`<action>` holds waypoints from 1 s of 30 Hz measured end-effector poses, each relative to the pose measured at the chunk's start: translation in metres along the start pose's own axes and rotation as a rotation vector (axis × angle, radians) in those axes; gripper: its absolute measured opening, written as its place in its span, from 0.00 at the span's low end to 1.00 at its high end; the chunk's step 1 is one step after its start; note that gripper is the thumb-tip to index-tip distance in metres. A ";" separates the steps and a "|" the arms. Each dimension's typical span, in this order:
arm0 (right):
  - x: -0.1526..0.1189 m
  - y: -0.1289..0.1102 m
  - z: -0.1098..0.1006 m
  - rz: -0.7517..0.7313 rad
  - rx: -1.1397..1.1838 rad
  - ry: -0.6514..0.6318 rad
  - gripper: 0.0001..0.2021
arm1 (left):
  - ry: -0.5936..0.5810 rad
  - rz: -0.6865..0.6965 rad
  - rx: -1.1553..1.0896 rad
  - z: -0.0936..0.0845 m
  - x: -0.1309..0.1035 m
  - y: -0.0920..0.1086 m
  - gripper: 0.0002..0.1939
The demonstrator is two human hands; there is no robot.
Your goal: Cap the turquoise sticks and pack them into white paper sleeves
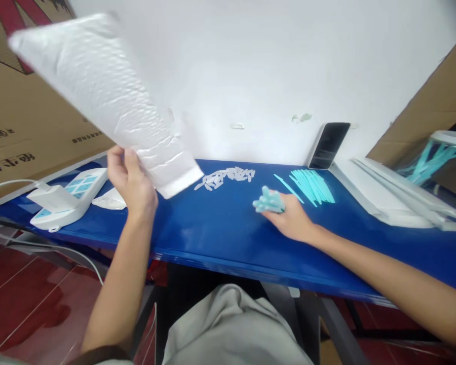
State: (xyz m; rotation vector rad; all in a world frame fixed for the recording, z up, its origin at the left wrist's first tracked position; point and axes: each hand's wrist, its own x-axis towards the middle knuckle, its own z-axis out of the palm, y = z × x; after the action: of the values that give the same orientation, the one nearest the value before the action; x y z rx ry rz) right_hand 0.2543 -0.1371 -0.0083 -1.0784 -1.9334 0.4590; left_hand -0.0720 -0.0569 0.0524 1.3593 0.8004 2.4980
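Note:
My left hand (131, 175) is closed on the lower edge of a white padded mailer (106, 91), raised and tilted above the left of the table. The mailer's narrow flap end points down to the right. In my right hand (292, 218) is a bundle of thin turquoise sticks (269, 200), their ends facing left and their lengths partly hidden by my fingers. Just behind that hand lies a fanned pile of turquoise sticks (313, 187) on the table. Small translucent pieces (226, 176) are scattered near the wall, between my hands.
A blue table (213, 228) stands against a white wall. At left are a power strip (79, 190) with a charger and cable, and a large cardboard box (38, 111). A phone (330, 145) leans at the back. White trays (387, 192) and a clear container (433, 157) stand right.

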 end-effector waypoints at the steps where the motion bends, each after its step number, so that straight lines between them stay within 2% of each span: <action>1: -0.002 -0.003 0.000 -0.057 -0.048 -0.073 0.13 | -0.035 -0.213 -0.106 0.004 -0.014 0.010 0.13; 3: -0.006 -0.007 0.000 -0.166 -0.166 -0.199 0.08 | -0.132 -0.564 -0.254 0.010 -0.042 0.028 0.09; 4: -0.007 -0.008 0.000 -0.208 -0.230 -0.238 0.06 | -0.146 -0.687 -0.322 0.012 -0.054 0.037 0.08; 6: -0.008 -0.010 0.000 -0.257 -0.339 -0.264 0.05 | -0.159 -0.868 -0.466 0.016 -0.077 0.054 0.07; 7: -0.007 -0.011 0.000 -0.257 -0.378 -0.259 0.05 | -0.175 -0.904 -0.515 0.017 -0.086 0.062 0.11; 10: -0.004 -0.020 0.001 -0.155 -0.450 -0.197 0.06 | -0.209 -0.951 -0.622 0.025 -0.107 0.078 0.28; 13: -0.002 -0.033 0.003 -0.089 -0.516 -0.151 0.04 | -0.150 -1.007 -0.639 0.035 -0.118 0.081 0.27; 16: -0.005 -0.043 0.002 -0.163 -0.550 -0.142 0.02 | -0.036 -0.977 -0.534 0.043 -0.122 0.071 0.22; 19: -0.013 -0.048 0.000 -0.334 -0.550 -0.132 0.04 | 0.092 -0.936 -0.372 0.048 -0.123 0.056 0.22; 22: -0.018 -0.055 0.001 -0.473 -0.665 -0.200 0.09 | 0.221 -0.970 -0.293 0.052 -0.127 0.047 0.23; 24: -0.016 -0.059 0.001 -0.402 -0.821 -0.221 0.11 | 0.213 -0.973 -0.280 0.054 -0.130 0.047 0.25; 28: -0.001 -0.060 -0.009 -0.112 -1.090 -0.169 0.11 | 0.088 -0.874 -0.320 0.053 -0.136 0.059 0.24; 30: 0.006 -0.058 -0.016 -0.053 -1.154 -0.166 0.10 | 0.068 -0.903 -0.389 0.050 -0.137 0.067 0.21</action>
State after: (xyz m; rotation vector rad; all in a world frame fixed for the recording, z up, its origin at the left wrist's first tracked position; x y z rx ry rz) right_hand 0.2359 -0.1657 0.0418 -1.6864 -2.3836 -0.7390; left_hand 0.0523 -0.1499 0.0113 0.5786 0.6751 1.8350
